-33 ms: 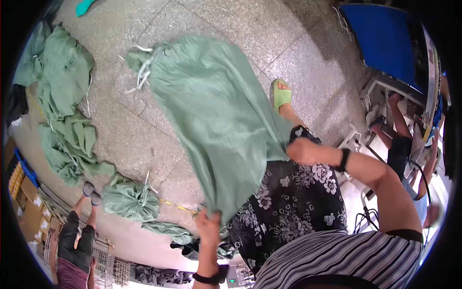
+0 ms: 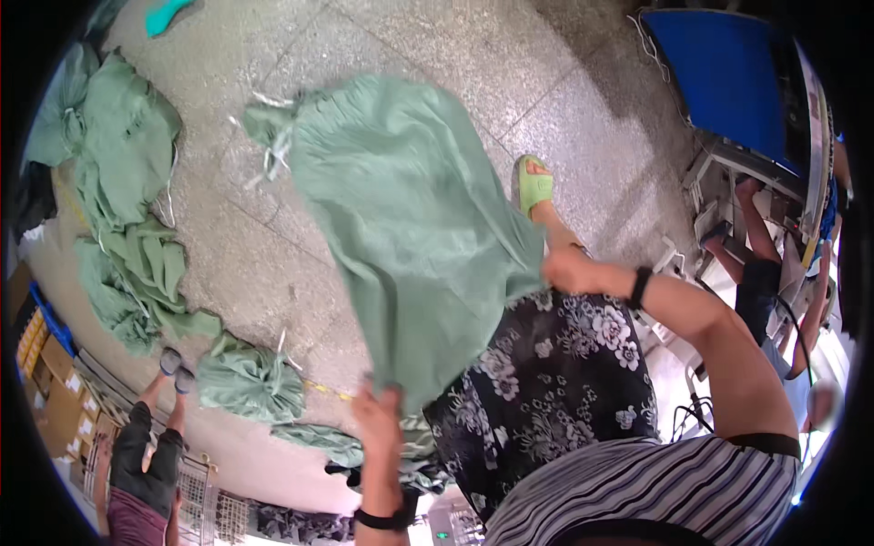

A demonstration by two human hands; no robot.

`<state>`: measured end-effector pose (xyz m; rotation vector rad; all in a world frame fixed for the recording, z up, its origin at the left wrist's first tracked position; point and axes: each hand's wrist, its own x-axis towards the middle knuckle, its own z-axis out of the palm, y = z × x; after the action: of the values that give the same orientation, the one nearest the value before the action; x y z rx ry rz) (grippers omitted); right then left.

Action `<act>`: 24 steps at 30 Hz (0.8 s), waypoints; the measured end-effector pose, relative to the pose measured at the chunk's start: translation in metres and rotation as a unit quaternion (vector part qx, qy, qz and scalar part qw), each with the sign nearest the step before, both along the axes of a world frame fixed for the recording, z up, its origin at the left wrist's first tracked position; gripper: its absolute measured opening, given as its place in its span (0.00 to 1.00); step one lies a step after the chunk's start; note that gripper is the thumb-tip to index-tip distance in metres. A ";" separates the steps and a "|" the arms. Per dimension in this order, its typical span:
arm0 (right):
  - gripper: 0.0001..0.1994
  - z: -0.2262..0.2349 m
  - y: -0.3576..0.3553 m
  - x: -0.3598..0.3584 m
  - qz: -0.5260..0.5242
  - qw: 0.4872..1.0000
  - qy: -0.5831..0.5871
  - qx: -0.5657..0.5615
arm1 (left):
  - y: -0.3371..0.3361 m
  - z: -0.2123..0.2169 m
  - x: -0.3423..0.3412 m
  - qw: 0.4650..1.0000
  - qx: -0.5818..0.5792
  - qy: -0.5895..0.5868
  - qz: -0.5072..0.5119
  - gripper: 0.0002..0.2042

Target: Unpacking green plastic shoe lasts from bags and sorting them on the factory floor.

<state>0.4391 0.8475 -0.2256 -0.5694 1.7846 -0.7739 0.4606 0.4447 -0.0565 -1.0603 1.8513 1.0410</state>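
Large green woven-fabric sack [image 2: 410,200]: far part lying on the grey speckled stone floor [image 2: 583,86], near edge raised. Fingers of the left hand [image 2: 378,420] and right hand [image 2: 572,271] are closed on its two near corners; neither is nearer. Its long axis runs from them forward and leftward to an end bunched with white cord [image 2: 279,153].

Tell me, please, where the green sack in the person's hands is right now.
In the head view, the green sack spans the middle, its near edge held by the left hand and right hand, with the lime-green slipper just to its right.
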 end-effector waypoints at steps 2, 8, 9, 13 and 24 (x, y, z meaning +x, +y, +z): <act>0.09 -0.035 -0.022 -0.049 -0.096 0.969 0.019 0.226 | 0.006 -0.032 -0.062 0.936 0.196 0.015 0.292 0.17; 0.26 -0.119 -0.108 -0.140 -0.287 0.923 0.183 0.177 | 0.131 -0.088 -0.061 0.965 0.213 0.130 0.081 0.10; 0.30 -0.133 -0.117 -0.162 -0.323 0.892 0.261 0.176 | 0.144 -0.086 -0.053 0.961 0.241 0.128 0.039 0.09; 0.31 -0.176 -0.168 -0.262 -0.258 0.880 0.371 0.143 | 0.136 -0.088 0.021 0.937 0.280 0.173 -0.115 0.06; 0.15 -0.307 -0.158 -0.292 -0.213 0.856 0.419 0.213 | 0.101 -0.124 0.037 0.951 0.272 0.118 0.085 0.04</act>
<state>0.1475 0.6897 -0.5327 -0.1989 2.8661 -0.3838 0.4974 0.5457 -0.1800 -0.7917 1.5199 1.7210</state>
